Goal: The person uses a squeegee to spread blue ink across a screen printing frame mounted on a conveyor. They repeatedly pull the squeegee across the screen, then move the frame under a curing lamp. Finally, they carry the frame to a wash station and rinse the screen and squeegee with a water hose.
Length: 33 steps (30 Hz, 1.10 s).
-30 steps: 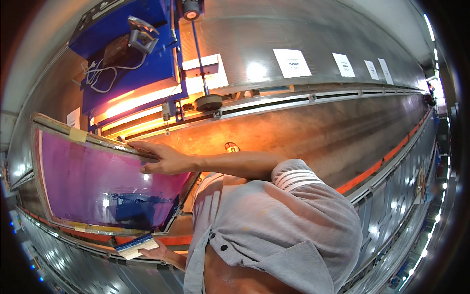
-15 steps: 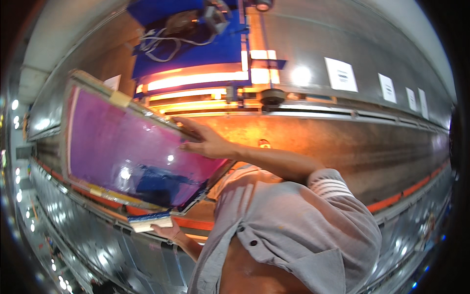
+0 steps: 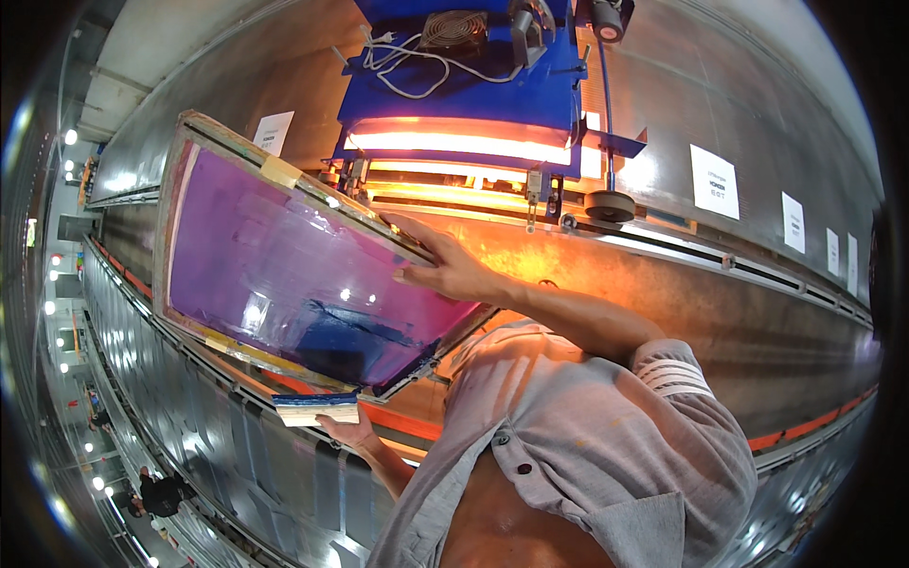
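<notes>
In my right hand (image 3: 453, 269) is the upper edge of a screen-printing frame (image 3: 256, 222), gripped with the thumb over its purple mesh. The frame is tilted, and tape covers parts of its rim. Dark blue ink (image 3: 346, 343) is smeared across the mesh's lower right part. Below the frame's lower edge, my left hand (image 3: 348, 430) holds a squeegee (image 3: 315, 412) with a pale wooden body and blue ink along its upper edge. The squeegee lies close to the frame; whether they touch, I cannot tell.
A blue heater unit (image 3: 454, 99) with glowing orange lamps stands on rails beyond the frame, a fan (image 3: 453, 34) and a white cable (image 3: 417, 68) on top. White paper sheets (image 3: 715, 182) lie along the long table at right. Far off at lower left is another person (image 3: 163, 494).
The view has turned, so the heater, frame and squeegee sit farther right and the scene is sharper. Both hands keep their holds on the frame and squeegee.
</notes>
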{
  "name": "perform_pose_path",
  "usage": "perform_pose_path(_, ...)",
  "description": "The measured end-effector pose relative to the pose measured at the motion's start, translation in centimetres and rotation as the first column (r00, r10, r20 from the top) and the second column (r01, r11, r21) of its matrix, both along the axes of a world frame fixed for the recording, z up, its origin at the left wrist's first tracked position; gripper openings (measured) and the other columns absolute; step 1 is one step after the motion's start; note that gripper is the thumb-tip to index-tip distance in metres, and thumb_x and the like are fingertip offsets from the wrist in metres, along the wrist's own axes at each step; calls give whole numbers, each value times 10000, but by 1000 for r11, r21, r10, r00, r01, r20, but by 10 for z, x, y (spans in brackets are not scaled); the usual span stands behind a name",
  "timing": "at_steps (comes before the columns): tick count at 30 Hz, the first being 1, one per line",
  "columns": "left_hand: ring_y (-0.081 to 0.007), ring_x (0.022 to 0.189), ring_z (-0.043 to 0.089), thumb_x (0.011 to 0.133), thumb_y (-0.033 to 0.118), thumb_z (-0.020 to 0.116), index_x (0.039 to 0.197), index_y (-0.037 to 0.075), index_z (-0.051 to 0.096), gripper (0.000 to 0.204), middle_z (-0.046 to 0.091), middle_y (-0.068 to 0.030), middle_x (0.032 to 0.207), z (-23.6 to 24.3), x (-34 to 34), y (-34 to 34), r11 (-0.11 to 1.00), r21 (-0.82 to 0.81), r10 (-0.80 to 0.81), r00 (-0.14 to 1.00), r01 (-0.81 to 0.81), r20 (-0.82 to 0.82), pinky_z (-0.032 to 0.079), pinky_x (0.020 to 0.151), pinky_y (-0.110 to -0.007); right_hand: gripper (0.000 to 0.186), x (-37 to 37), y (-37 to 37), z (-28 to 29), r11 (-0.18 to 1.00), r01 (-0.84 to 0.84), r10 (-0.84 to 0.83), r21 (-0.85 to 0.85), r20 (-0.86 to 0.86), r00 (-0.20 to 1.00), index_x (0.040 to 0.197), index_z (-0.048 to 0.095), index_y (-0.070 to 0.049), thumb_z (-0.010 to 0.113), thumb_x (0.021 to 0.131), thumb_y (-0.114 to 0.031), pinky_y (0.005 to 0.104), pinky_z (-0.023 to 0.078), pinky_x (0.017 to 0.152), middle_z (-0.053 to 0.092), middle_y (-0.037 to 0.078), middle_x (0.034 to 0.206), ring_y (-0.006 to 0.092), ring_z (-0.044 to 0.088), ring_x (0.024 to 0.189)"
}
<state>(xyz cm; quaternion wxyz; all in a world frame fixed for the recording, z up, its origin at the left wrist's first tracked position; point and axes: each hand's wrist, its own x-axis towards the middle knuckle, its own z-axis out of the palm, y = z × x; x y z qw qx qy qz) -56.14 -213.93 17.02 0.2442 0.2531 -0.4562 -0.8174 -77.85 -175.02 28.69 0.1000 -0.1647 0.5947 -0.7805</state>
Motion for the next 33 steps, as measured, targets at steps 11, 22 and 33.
perform_pose_path(11, -206, 1409, 398, 1029, 535, 421, 1592, 111, 232, 730, 315, -54, 1609, 32, -15, 30, 985, -166, -54, 998, 50, -17, 404, 1117, -359, 796, -11, -15, -14, 1000, 21, -21, 11, -38, 999, 1538, 329, -36, 712, 865, -217, 420, 325, 1159, 409, 212, 1523, 323, 411, 1396)
perform_pose_path(22, -235, 1396, 423, 1071, 463, 375, 1566, 37, 258, 664, 350, -119, 1586, -35, 8, -46, 827, -550, -114, 993, 114, 35, 413, 1125, -375, 837, 12, 14, -10, 989, 125, -134, -84, -116, 984, 1547, 306, -46, 717, 833, -189, 427, 334, 1160, 412, 217, 1507, 330, 408, 1397)
perform_pose_path(33, -226, 1475, 309, 1031, 494, 455, 1595, 51, 171, 772, 264, -104, 1633, 27, -20, 6, 970, -171, -189, 977, 171, -97, 275, 1205, -361, 851, 27, 13, -11, 974, 121, -125, -193, -4, 992, 1577, 253, -93, 706, 857, -123, 406, 301, 1208, 338, 178, 1546, 288, 364, 1441)
